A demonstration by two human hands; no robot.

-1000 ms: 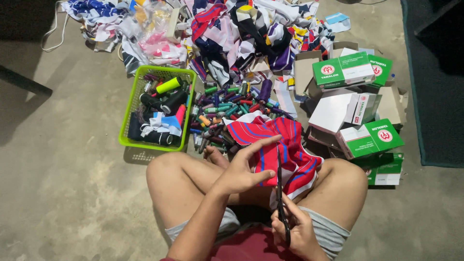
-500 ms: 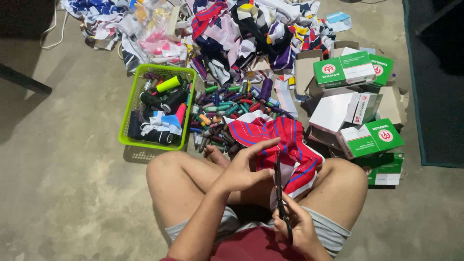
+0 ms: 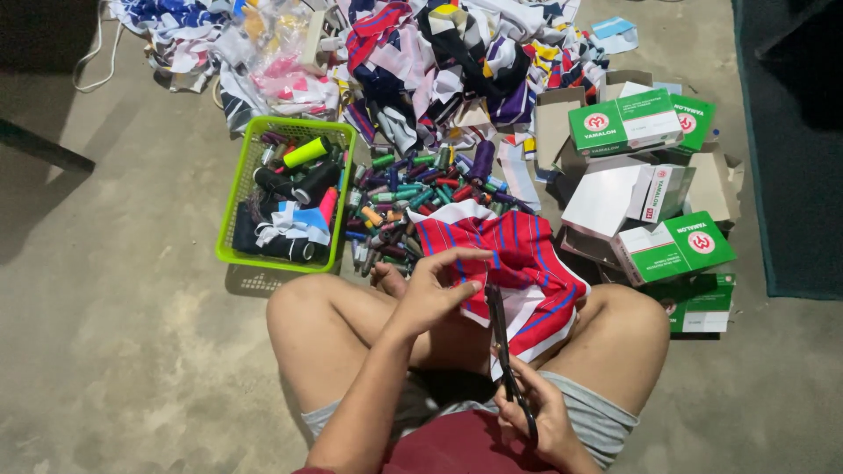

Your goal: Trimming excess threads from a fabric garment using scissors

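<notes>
Sitting cross-legged on the floor [image 3: 132,369], the person pinched the striped cloth [image 3: 514,263] on their lap with the left hand [image 3: 435,290], while the right hand [image 3: 536,417] gripped scissors [image 3: 505,347] touching the cloth's edge, near thread spools [image 3: 395,197].

Left hand [image 3: 436,290] reaches forward, fingers curled and pinching; right hand [image 3: 537,417] sits near the body, closed in a grip.
</notes>
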